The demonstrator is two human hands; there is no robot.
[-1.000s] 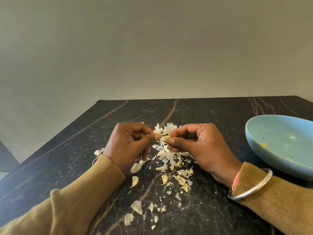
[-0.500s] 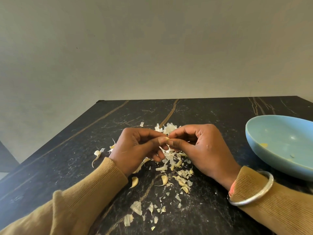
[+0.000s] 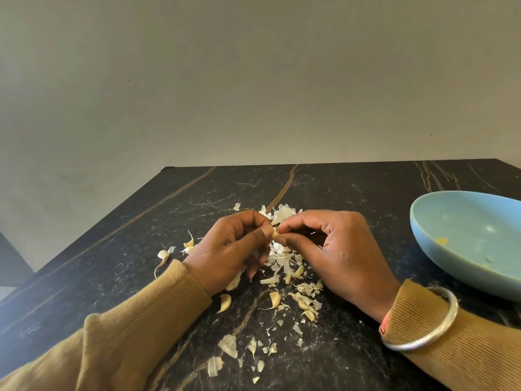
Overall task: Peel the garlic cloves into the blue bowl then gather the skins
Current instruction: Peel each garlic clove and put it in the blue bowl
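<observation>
While left hand [image 3: 228, 249] and right hand [image 3: 332, 249] pinch a likely garlic clove [image 3: 275, 233], skins [image 3: 282, 261] beneath, blue bowl [image 3: 465, 221] nearby.

One tabletop [image 3: 352, 193]: black, marbled with fine white flecks and long tan-brown veins.
One bowl [image 3: 462, 218]: plain pale blue, with a yellow speck and a small greenish speck inside.
Lot of garlic skins [image 3: 279, 258]: white to straw-cream, some translucent.
Loose cloves [image 3: 225, 302]: cream-yellow.
One garlic clove [image 3: 275, 234] between the fingers [image 3: 293, 237]: pale cream.
Two sleeves [image 3: 135, 334]: mustard-ochre, finely ribbed in stripes.
One bangle [image 3: 423, 344]: plain silver.
One band [image 3: 383, 325] at the same wrist: orange-pink.
One wall [image 3: 253, 80]: flat grey-beige, unpatterned.
</observation>
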